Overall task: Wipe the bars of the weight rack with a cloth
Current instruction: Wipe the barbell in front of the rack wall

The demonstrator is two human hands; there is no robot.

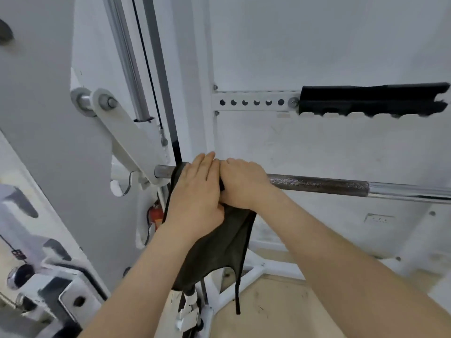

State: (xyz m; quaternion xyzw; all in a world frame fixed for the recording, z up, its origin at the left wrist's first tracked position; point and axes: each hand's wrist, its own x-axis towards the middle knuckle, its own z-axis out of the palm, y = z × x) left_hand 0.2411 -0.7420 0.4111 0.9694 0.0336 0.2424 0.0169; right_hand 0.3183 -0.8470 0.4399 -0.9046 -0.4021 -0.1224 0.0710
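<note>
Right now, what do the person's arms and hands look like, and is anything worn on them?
The left hand and right hand are bare: no glove, ring or watch shows. The left forearm and right forearm are bare too, with no sleeve in view.

Left hand (197, 189) presses and right hand (244, 185) grips a dark cloth (219, 245) on the bar (317, 185).
</note>
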